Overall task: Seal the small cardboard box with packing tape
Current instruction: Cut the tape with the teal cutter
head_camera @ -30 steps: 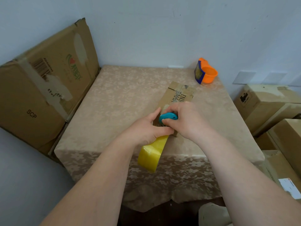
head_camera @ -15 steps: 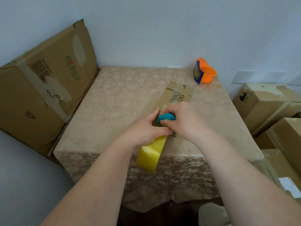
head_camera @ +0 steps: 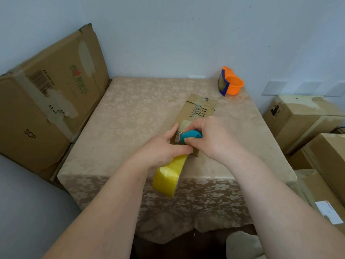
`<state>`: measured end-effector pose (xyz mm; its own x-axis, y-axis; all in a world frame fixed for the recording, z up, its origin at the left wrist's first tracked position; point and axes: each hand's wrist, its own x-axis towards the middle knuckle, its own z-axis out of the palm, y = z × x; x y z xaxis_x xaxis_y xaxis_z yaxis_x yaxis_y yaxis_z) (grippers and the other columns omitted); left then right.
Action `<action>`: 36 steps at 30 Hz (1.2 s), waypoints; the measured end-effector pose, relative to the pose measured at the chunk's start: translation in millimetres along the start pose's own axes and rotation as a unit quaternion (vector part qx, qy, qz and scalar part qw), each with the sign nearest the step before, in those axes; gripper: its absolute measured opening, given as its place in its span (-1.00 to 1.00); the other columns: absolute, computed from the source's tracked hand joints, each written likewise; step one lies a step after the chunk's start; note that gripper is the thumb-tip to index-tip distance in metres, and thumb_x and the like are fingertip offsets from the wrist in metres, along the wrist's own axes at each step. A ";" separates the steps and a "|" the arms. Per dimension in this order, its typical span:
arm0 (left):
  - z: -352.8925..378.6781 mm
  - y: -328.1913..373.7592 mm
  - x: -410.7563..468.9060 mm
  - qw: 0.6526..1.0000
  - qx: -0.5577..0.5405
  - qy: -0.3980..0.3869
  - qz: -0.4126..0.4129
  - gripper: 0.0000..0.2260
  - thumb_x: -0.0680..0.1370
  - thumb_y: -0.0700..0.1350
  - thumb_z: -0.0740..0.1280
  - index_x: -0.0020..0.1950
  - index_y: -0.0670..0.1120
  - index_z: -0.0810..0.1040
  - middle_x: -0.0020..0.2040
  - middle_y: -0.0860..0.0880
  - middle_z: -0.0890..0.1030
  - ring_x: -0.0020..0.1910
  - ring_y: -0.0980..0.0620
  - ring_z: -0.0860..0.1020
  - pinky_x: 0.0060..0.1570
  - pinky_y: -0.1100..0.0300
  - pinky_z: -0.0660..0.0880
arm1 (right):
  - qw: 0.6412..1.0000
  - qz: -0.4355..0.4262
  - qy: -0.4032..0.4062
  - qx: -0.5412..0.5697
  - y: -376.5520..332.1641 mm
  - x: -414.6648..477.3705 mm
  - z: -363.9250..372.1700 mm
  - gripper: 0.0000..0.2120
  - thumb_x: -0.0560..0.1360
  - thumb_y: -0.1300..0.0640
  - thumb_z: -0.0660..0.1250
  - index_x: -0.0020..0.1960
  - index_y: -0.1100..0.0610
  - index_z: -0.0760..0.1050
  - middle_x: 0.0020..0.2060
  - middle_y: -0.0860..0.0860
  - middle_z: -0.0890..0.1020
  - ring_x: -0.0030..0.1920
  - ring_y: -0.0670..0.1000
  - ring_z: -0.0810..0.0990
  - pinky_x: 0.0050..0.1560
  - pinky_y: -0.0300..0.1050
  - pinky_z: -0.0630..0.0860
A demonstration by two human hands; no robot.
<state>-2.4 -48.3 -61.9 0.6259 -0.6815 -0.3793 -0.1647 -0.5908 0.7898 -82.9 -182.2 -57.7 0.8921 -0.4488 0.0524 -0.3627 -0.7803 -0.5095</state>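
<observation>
A small flat cardboard box (head_camera: 198, 111) with black print lies on the table, its near end hidden under my hands. My left hand (head_camera: 162, 148) grips a yellow roll of packing tape (head_camera: 169, 178), which hangs over the table's front edge. A strip of tape runs from the roll up to the box's near end. My right hand (head_camera: 209, 137) holds a small turquoise cutter (head_camera: 191, 135) against that strip, its metal blade pointing left toward my left thumb.
The table (head_camera: 130, 116) wears a beige floral cloth. An orange tape dispenser (head_camera: 230, 83) stands at the back right corner. A large cardboard box (head_camera: 46, 101) leans at the left. Stacked cartons (head_camera: 306, 118) crowd the right side, close to the table edge.
Both hands stay at the box's near end. The cutter has shifted slightly and its blade now shows more beside my left thumb.
</observation>
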 end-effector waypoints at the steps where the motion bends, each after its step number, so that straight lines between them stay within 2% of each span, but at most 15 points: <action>1: -0.1 -0.4 0.4 1.000 0.001 0.000 -0.001 -0.19 0.37 0.16 0.45 0.51 0.31 0.08 0.52 0.04 0.29 0.37 0.00 0.40 0.26 0.10 0.42 | 1.000 0.000 -0.002 0.001 0.8 -0.6 -1.4 -0.80 0.41 0.05 0.41 0.03 -0.04 0.63 -0.08 0.00 0.66 -0.13 -0.02 0.56 -0.21 -0.14 0.48; 5: 0.2 -1.3 1.0 1.000 0.000 0.003 0.000 -0.18 0.36 0.16 0.46 0.51 0.30 0.09 0.52 0.04 0.30 0.38 0.02 0.40 0.31 0.06 0.41 | 1.000 -0.010 0.001 0.003 4.1 -2.0 -4.9 -0.82 0.42 0.07 0.42 0.02 0.01 0.64 -0.07 0.03 0.67 -0.16 -0.05 0.50 -0.34 -0.26 0.32; 9: 0.7 -0.6 0.5 1.000 -0.001 0.006 -0.003 -0.19 0.36 0.15 0.46 0.50 0.31 0.09 0.52 0.04 0.30 0.37 0.01 0.41 0.32 0.05 0.41 | 1.000 -0.012 0.007 -0.003 3.1 -2.9 -1.8 -0.81 0.42 0.05 0.41 0.03 -0.01 0.64 -0.07 0.01 0.67 -0.12 -0.03 0.55 -0.23 -0.19 0.42; 13: 0.8 -0.2 0.3 1.000 0.004 0.006 -0.004 -0.19 0.36 0.16 0.45 0.51 0.31 0.08 0.51 0.04 0.31 0.36 0.00 0.42 0.32 0.03 0.41 | 1.000 -0.007 0.012 -0.011 0.5 -2.6 -0.5 -0.82 0.41 0.01 0.40 0.01 -0.08 0.63 -0.08 -0.03 0.66 -0.08 0.01 0.60 -0.12 0.00 0.58; 19: 1.5 0.5 0.5 1.000 0.006 0.004 -0.008 -0.16 0.32 0.18 0.45 0.49 0.33 0.09 0.50 0.04 0.34 0.33 -0.01 0.45 0.30 0.02 0.43 | 0.999 -0.017 0.010 -0.025 -4.9 -2.2 0.9 -0.81 0.41 0.02 0.39 0.02 -0.08 0.63 -0.06 -0.03 0.67 -0.03 0.05 0.60 -0.05 0.06 0.58; 23: 1.7 0.7 0.2 1.000 0.006 0.006 -0.007 -0.17 0.32 0.16 0.45 0.50 0.32 0.09 0.51 0.04 0.30 0.38 0.01 0.39 0.32 0.05 0.39 | 0.998 -0.020 0.001 -0.051 -6.6 -3.4 -0.5 -0.77 0.41 0.06 0.39 0.06 -0.06 0.62 -0.01 0.01 0.67 0.03 0.09 0.60 -0.01 0.08 0.57; 32: 1.4 -0.5 1.2 1.000 -0.002 0.001 -0.009 -0.18 0.36 0.14 0.45 0.51 0.32 0.07 0.51 0.03 0.31 0.34 0.01 0.43 0.30 0.04 0.42 | 0.997 -0.015 -0.007 -0.071 -3.2 -7.1 -11.9 -0.76 0.41 0.08 0.41 0.08 0.00 0.64 0.00 0.03 0.67 0.03 0.09 0.60 -0.04 -0.01 0.55; 36: 1.7 0.2 0.4 1.000 -0.009 0.006 -0.005 -0.18 0.38 0.10 0.46 0.52 0.28 0.07 0.51 0.04 0.30 0.32 0.06 0.43 0.22 0.15 0.44 | 0.998 -0.013 -0.015 -0.066 0.2 -7.9 -14.1 -0.75 0.42 0.08 0.42 0.09 0.03 0.64 0.00 0.03 0.66 0.03 0.07 0.58 -0.11 -0.13 0.46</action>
<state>-3.5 -49.5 -62.7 0.6367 -0.6703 -0.3811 -0.1453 -0.5897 0.7944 -93.9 -185.0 -46.1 0.9087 -0.4158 0.0364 -0.3699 -0.8426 -0.3914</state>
